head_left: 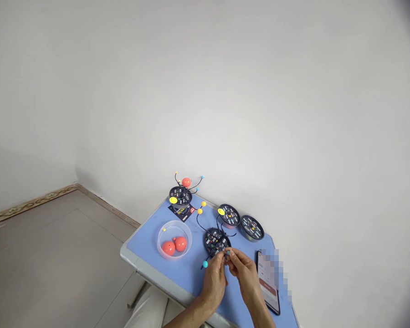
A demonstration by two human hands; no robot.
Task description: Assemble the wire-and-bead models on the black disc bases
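Note:
A black solar-system model stand (221, 236) with thin curved arms stands on a round black base (211, 240) with printed labels. Two arms at its left carry yellow balls (203, 204), and a blue ball (205, 264) sits low beside my left hand. My left hand (214, 280) is closed at the near side of the base, its fingertips around the end of a black arm. Pinched in the fingers of my right hand (245, 272) is a small blue ball (228, 253), right at the left fingertips. My fingers partly hide that arm's end.
A clear round tub (159, 243) at the left holds two red-orange balls and a small yellow piece. Behind it stands another model with a red ball (186, 182), over a dark card (186, 215). Two round black-topped containers (252, 228) sit at the back right, a phone (268, 287) at the right edge.

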